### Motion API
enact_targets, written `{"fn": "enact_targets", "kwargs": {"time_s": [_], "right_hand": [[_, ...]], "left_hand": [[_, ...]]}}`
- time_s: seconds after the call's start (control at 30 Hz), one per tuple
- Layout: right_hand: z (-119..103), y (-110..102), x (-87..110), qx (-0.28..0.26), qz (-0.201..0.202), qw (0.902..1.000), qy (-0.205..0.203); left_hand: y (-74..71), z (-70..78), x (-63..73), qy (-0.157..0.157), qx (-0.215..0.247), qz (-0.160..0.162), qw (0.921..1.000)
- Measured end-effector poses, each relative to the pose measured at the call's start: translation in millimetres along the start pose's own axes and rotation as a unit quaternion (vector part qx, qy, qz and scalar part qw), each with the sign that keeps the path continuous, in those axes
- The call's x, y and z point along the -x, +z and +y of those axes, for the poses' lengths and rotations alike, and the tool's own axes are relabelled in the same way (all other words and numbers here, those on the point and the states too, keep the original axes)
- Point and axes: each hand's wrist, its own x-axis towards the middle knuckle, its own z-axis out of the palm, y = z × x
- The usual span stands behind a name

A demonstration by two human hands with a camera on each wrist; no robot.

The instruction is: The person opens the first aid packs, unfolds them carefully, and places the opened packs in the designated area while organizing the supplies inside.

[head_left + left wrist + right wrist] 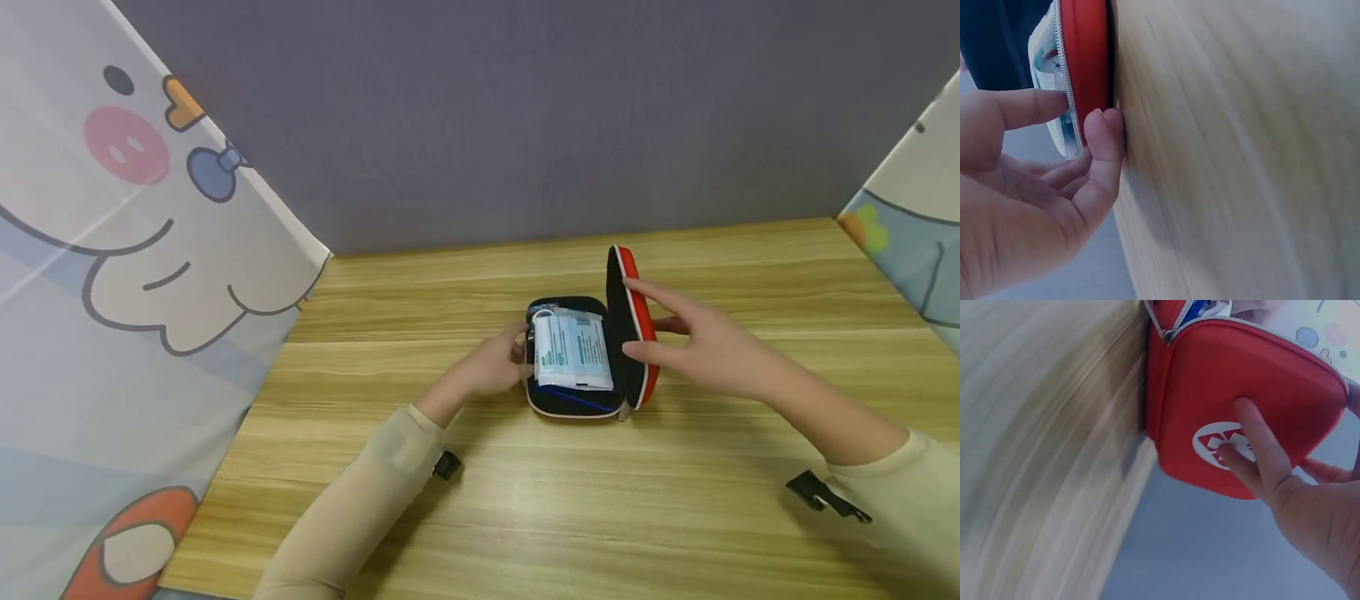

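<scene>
A red zip-up first-aid case (648, 379) stands unfolded on the table, its lid raised almost upright on the right. White packets with green print (573, 354) fill the black-lined base, beside a thin blue strip (577, 400). My left hand (491, 365) holds the base's left edge, one fingertip at the zipper and another against the red wall in the left wrist view. With my right hand (712, 346) I grip the lid, fingers spread over its outer face and edges. A white round emblem (1200, 444) shows there in the right wrist view, partly covered by fingers.
The case stands on a wood-grain table (600, 500) with a grey panel (525, 125) along its back. Cartoon-printed cloth (187, 292) hangs at the left, and more printed cloth (915, 250) at the right. Black straps (821, 493) hang by both sleeves.
</scene>
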Motion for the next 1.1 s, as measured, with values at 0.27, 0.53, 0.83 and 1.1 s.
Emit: {"fn": "enact_targets", "kwargs": {"time_s": [0.27,0.53,0.83,1.1], "right_hand": [[29,-10,12.1,-0.032,0.038,0.9987,0.002],[61,-20,14.4,0.049,0.041,0.9978,-0.018],[89,-11,17.4,0.074,-0.032,0.9968,0.0],[96,-1,19.9,0.108,-0.042,0.9918,-0.054]], "left_hand": [[-1.4,-2.4,2.2,-0.007,0.024,0.003,0.9997],[-10.3,-17.5,8.0,-0.008,0.028,0.016,0.9994],[-24.5,-38.7,21.7,-0.001,0.026,0.007,0.9996],[-35.9,-47.6,32.8,0.017,0.02,-0.069,0.9973]]}}
